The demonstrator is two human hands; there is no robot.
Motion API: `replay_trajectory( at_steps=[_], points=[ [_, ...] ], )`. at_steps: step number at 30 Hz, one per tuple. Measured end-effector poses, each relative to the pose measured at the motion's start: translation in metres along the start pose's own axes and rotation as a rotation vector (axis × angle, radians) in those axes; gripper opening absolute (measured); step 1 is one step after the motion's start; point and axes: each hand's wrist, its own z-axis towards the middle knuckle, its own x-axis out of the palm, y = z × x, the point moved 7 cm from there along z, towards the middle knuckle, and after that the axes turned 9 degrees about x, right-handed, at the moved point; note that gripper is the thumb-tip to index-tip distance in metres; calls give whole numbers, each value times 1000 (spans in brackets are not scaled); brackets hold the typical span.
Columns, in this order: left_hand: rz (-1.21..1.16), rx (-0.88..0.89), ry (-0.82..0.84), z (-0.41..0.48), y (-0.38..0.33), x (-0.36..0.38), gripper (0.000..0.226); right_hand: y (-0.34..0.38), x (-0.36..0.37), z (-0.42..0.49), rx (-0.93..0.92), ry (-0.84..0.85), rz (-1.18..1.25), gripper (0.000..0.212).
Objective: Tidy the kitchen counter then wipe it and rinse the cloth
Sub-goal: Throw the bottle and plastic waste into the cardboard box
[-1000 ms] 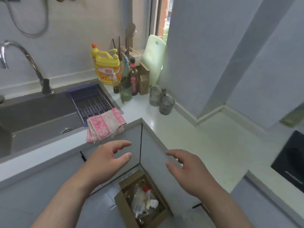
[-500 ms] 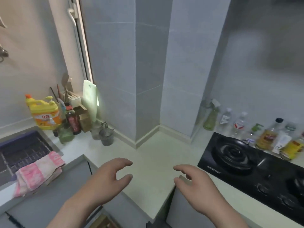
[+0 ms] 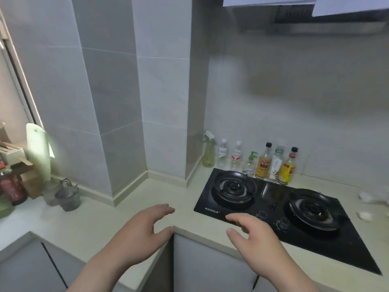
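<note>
Both hands empty: left hand (image 3: 139, 230) and right hand (image 3: 255, 237) hover with fingers loosely spread over the front edge of the counter (image 3: 130, 199), just in front of the stove (image 3: 280, 209), gripping nothing; probably poised to start tidying. Bottles (image 3: 264, 163) stand in a row behind the stove against the wall, likely kept there for cooking reach; small white scraps (image 3: 365, 214) lie right of the stove and look like the first things to clear. Cloth not in view; mugs (image 3: 67, 197) sit well left of the stove.
</note>
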Motion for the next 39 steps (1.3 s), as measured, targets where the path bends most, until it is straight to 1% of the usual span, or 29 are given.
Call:
replay_trajectory(
  at_steps=[4,10,13,16,23,26,31,35,39],
  points=[
    [1,74,62,15,-23,20,45,-21,-29,-19,61,-76,-17,30],
    [-55,210,145,41,-52,48,38,-42,-52,-46,161,-171,-23,29],
    [-62,284,199,54,-57,68,42,-54,-62,-58,237,-255,-17,30],
    [-68,327,250,62,-62,83,45,-62,-63,-72,312,-292,1,31],
    [-77,443,358,74,-77,104,44,-73,-56,-108,503,-355,0,33],
    [-92,497,436,72,-88,122,44,-79,-57,-130,575,-412,-28,34],
    [-112,613,523,65,-124,151,43,-94,-61,-169,632,-493,-55,33],
    [-122,689,574,61,-156,171,43,-113,-73,-200,693,-555,-20,28],
    [-129,756,587,56,-200,194,43,-140,-97,-228,705,-616,2,31]
  ],
)
